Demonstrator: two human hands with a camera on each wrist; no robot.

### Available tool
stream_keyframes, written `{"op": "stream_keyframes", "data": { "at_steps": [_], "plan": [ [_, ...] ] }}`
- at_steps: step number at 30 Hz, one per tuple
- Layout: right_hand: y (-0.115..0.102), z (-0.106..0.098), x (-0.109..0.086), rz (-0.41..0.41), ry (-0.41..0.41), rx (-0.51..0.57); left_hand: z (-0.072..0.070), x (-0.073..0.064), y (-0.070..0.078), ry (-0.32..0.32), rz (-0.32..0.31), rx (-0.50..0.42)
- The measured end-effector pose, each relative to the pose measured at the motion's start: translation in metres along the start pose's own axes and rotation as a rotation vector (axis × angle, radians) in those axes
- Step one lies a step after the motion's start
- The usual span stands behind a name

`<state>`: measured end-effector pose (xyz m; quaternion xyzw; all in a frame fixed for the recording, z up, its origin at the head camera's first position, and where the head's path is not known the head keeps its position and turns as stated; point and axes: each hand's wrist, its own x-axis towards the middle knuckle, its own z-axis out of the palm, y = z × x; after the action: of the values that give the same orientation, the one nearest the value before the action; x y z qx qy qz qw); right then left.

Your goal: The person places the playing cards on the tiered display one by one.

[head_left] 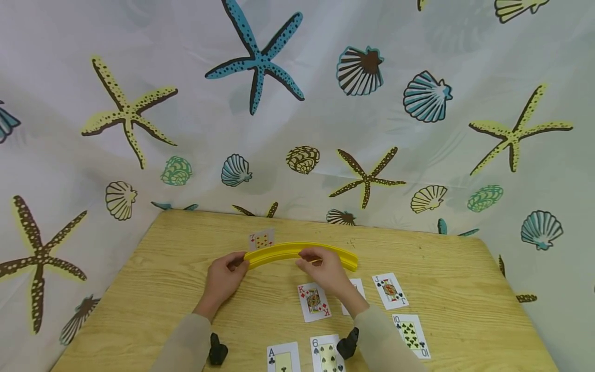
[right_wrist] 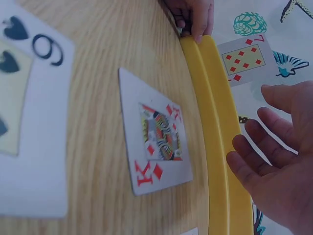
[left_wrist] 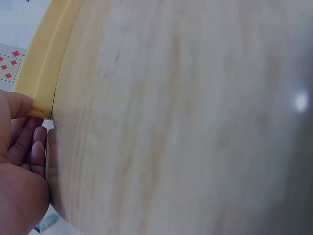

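Yellow curved plastic card rack sits mid-table on the pale wood table — we steady it, our left hand pinching its left end, our right hand loose-fingered at its middle, a seven of diamonds upright in it.

Bare table left of holder
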<state>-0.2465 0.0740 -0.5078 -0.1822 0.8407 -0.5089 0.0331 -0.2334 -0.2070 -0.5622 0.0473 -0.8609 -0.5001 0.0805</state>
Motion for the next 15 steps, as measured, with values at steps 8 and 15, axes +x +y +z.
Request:
{"op": "stream_keyframes", "data": {
  "at_steps": [8, 15],
  "plan": [
    [0.011, -0.007, -0.012, 0.026, -0.008, -0.038, 0.001, 0.0, -0.002, 0.001, 0.01, 0.012],
    [0.019, -0.012, -0.022, 0.036, -0.049, -0.091, 0.0, 0.001, -0.002, 0.0, 0.035, 0.019]
  ]
}}
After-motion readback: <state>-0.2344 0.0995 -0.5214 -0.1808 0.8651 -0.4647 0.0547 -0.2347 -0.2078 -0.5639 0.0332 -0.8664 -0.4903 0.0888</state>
